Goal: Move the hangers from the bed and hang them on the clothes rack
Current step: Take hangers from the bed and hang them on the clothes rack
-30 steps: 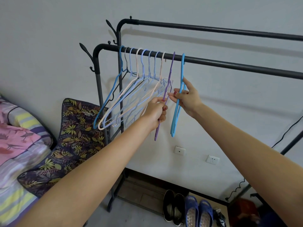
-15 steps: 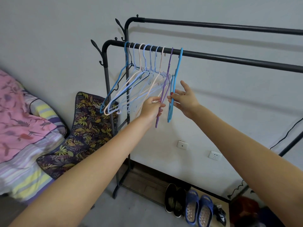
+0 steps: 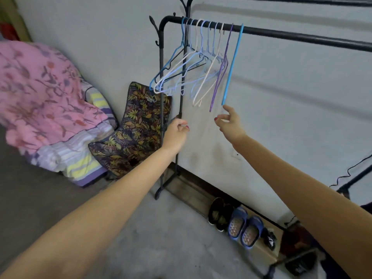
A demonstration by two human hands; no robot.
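Several plastic hangers hang on the front rail (image 3: pixel 291 36) of the black clothes rack. A bright blue hanger (image 3: pixel 233 63) is the rightmost, a purple hanger (image 3: pixel 220 73) hangs just left of it, and pale blue and cream ones (image 3: pixel 181 71) crowd the rail's left end. My left hand (image 3: pixel 177 131) is below the hangers, fingers loosely curled, holding nothing. My right hand (image 3: pixel 228 122) is just under the tip of the blue hanger, fingers relaxed and apart, holding nothing. The bed (image 3: pixel 46 101) with pink bedding lies at the left.
A leaf-patterned cushion (image 3: pixel 136 127) leans against the wall beside the rack's post. Black shoes (image 3: pixel 218 215) and blue slippers (image 3: pixel 244 228) stand on the rack's low shelf. A second rail (image 3: pixel 302 0) runs higher behind. A black cable (image 3: pixel 350 172) hangs at the right.
Both hands have let go of the purple and blue hangers and dropped below them. The camera has tilted down and swung left, showing more of the bed and floor.
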